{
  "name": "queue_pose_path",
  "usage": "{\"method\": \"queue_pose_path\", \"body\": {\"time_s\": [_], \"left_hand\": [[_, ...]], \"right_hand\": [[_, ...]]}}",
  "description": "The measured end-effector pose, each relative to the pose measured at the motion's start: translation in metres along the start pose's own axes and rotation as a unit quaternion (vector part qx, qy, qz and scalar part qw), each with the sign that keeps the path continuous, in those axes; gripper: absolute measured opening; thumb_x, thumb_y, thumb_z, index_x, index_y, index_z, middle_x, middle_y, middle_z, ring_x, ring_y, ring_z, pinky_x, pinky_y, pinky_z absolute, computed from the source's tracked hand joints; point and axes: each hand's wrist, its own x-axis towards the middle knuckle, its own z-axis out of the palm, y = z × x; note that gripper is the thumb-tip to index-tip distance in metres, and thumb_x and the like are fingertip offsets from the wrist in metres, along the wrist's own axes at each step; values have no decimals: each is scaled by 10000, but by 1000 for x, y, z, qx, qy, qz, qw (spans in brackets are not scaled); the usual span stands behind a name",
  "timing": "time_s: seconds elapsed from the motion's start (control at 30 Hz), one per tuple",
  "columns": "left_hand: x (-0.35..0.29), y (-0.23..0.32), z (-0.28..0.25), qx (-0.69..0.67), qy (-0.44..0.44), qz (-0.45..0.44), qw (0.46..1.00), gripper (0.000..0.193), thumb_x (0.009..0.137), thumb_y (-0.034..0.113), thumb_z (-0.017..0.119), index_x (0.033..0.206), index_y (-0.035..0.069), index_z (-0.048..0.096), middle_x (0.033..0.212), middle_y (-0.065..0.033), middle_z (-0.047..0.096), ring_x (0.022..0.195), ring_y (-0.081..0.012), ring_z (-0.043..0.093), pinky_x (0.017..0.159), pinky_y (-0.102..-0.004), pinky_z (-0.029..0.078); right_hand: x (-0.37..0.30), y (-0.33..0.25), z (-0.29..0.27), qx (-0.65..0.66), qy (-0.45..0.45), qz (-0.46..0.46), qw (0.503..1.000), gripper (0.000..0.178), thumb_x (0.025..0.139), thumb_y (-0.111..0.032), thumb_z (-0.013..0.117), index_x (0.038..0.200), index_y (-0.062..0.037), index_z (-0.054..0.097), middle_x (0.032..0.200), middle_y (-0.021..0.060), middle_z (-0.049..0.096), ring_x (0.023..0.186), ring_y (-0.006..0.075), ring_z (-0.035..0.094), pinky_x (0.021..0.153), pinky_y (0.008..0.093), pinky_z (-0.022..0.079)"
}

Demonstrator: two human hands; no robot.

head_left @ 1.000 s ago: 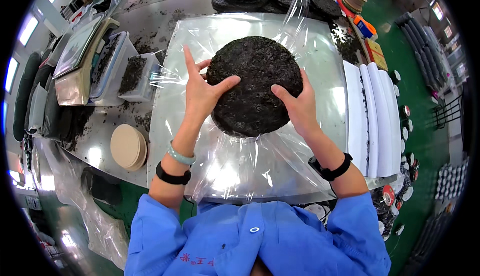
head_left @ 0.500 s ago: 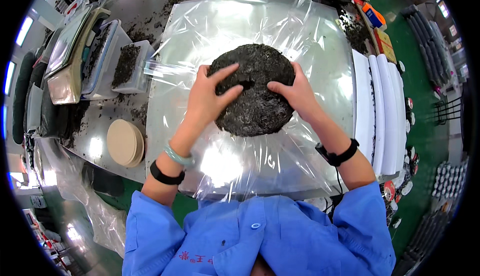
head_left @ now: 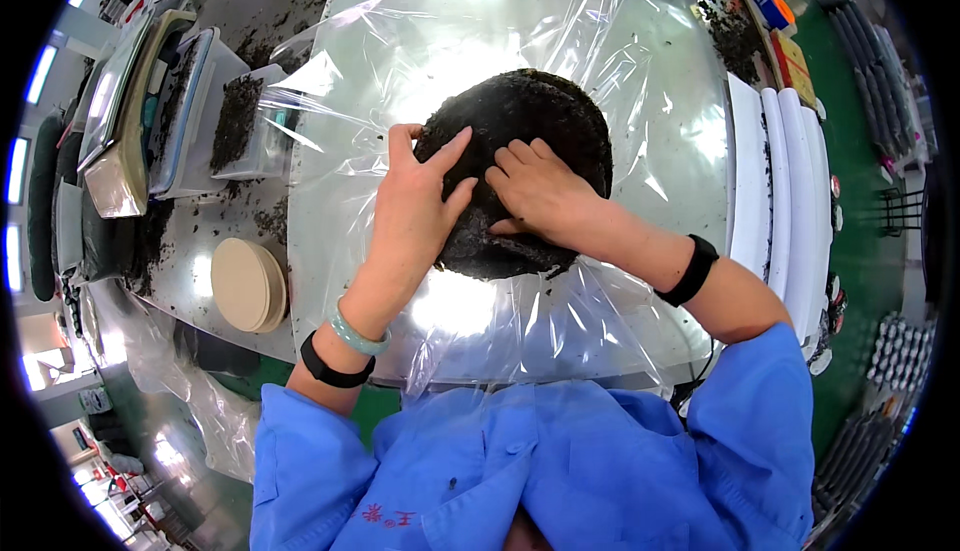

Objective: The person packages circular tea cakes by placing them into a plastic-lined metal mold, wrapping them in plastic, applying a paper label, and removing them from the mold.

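A round, dark cake that looks like dried seaweed [head_left: 565,126] is over the clear plastic film [head_left: 555,316] in front of me. My left hand [head_left: 415,196] grips its left edge, with thumb and forefinger lying on the dark surface and the other fingers round the rim. Across the lower right part reaches my right hand [head_left: 545,191]. Its fingers are bent and press into the middle of the cake; what lies under the fingertips is hidden.
A pale metal sheet [head_left: 660,281] lies under the film. To the left are round beige discs [head_left: 245,286] and plastic tubs with dark flakes [head_left: 245,126]. White rolls [head_left: 785,181] line the right side. An orange and blue object [head_left: 770,1] sits at the far right.
My right hand has left the cake's right edge and moved left onto its middle, fingers bent. My left hand stays at the left edge. The cake's visible surface looks darker and smoother.
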Motion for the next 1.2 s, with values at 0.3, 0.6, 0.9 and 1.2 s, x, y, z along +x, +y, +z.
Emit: {"method": "queue_pose_path", "body": {"time_s": [0.3,0.6,0.9,1.2], "left_hand": [[2,-14,7,14,94,81,992,312,776,-24,570,1083,24,593,1293,-190,450,1187,-379,419,1028,-482,333],[24,-5,6,131,39,193,972,548,692,-50,586,1222,86,570,1380,-188,444,1266,-395,424,1069,-466,329],[64,10,27,276,-138,386,869,837,756,144,696,1510,241,346,1536,-26,371,1450,-237,315,1203,-467,239],[33,-24,-33,138,170,153,964,653,899,188,644,1478,41,380,1531,-202,333,1389,-297,398,1170,-458,281]], "right_hand": [[-7,-18,-18,30,87,22,996,714,823,-645,584,1401,-230,530,1568,142,313,1475,426,158,1146,669,50],[-6,-10,7,15,-82,-2,997,734,917,-705,404,1502,-261,406,1624,182,158,1514,399,-2,1103,728,-74],[9,-7,2,132,-259,49,956,617,1000,-570,406,1518,-236,381,1595,194,247,1488,409,113,1191,543,17],[8,4,35,44,-135,-4,990,653,959,-704,289,1551,-457,169,1633,191,123,1515,398,13,1139,665,-97]]}}
